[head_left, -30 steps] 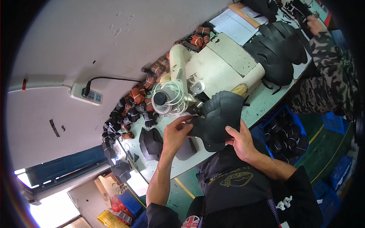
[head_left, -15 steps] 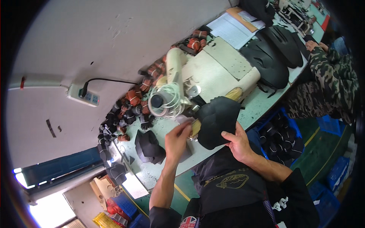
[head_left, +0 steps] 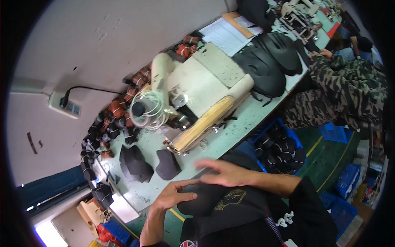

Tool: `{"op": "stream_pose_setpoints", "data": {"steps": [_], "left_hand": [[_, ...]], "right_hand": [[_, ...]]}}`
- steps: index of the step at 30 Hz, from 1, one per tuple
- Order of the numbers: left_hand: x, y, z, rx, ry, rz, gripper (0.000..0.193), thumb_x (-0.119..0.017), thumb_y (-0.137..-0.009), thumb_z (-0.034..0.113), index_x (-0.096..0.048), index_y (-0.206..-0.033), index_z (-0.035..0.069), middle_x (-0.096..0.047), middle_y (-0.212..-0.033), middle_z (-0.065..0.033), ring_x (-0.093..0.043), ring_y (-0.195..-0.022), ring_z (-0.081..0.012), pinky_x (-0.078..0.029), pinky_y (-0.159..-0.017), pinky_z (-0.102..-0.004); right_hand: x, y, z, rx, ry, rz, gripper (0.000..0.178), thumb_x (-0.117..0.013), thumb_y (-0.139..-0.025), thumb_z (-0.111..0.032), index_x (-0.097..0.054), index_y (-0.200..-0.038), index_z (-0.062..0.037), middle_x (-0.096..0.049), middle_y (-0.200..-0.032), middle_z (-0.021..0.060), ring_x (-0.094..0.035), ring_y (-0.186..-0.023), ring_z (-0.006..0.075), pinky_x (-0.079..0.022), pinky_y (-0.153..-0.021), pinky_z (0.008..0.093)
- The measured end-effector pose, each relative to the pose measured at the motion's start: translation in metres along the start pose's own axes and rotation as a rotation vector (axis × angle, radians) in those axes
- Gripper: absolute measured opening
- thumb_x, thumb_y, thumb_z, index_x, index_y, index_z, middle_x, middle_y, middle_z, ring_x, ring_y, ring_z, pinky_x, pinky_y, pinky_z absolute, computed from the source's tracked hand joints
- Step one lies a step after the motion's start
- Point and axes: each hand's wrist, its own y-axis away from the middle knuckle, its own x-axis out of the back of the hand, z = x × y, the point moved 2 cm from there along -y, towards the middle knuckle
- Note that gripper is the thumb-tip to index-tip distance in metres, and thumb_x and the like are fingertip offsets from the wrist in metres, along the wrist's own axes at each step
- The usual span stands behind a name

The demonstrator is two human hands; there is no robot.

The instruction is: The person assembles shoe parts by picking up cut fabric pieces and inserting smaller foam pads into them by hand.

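Both hands have a black fabric piece [head_left: 205, 197] off the surface, low in the frame: left hand [head_left: 170, 197] curled around it, right hand [head_left: 222, 175] spread flat above. Sewing machine [head_left: 197, 94] idle; two black pieces [head_left: 148, 164] lie beside it.

The left hand [head_left: 170, 199] curls around a dark fabric piece [head_left: 201, 197] at the person's chest, while the right hand [head_left: 222, 173] lies flat above it, near the cream sewing machine [head_left: 197, 82] on the green desk [head_left: 247, 119].
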Motion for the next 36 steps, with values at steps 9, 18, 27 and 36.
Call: {"op": "stream_pose_setpoints", "data": {"steps": [9,18,27,36], "left_hand": [[-0.039,0.006,-0.015,-0.398,-0.394,0.370,0.031,-0.069,-0.087,0.006,-0.066,-0.117,-0.002,-0.069,-0.114,-0.0101,-0.063,-0.110,-0.0186,-0.046,-0.099,-0.0321],[-0.022,0.010,-0.014,-0.381,-0.106,0.579,0.035,-0.075,-0.086,0.010,-0.068,-0.119,0.000,-0.071,-0.112,-0.0085,-0.064,-0.105,-0.0156,-0.050,-0.094,-0.0308],[0.067,-0.064,0.047,-0.355,-0.051,0.624,0.036,-0.072,-0.091,0.018,-0.068,-0.118,-0.006,-0.072,-0.093,-0.0042,-0.062,-0.078,-0.0073,-0.050,-0.066,-0.0245],[0.068,-0.077,0.071,-0.217,-0.316,0.800,0.032,-0.074,-0.086,0.028,-0.077,-0.100,-0.001,-0.074,-0.078,-0.0064,-0.066,-0.070,-0.0129,-0.051,-0.067,-0.0299]], "right_hand": [[-0.012,0.015,0.018,0.020,0.102,0.014,0.032,-0.059,-0.099,-0.018,-0.052,-0.126,-0.0030,-0.061,-0.116,0.0112,-0.055,-0.114,0.0188,-0.042,-0.100,0.0331],[-0.012,0.027,0.018,0.203,0.161,0.162,0.052,-0.065,-0.093,-0.011,-0.042,-0.140,-0.0054,-0.055,-0.115,0.0089,-0.054,-0.099,0.0142,-0.046,-0.085,0.0296],[0.027,-0.048,-0.013,-0.025,-0.384,0.425,0.030,-0.061,-0.099,-0.013,-0.052,-0.125,-0.0018,-0.068,-0.108,0.0092,-0.068,-0.093,0.0145,-0.060,-0.077,0.0308],[0.037,-0.057,-0.019,-0.075,-0.491,0.408,0.025,-0.057,-0.101,-0.017,-0.058,-0.120,-0.0006,-0.068,-0.108,0.0099,-0.070,-0.095,0.0186,-0.062,-0.078,0.0357]]}}
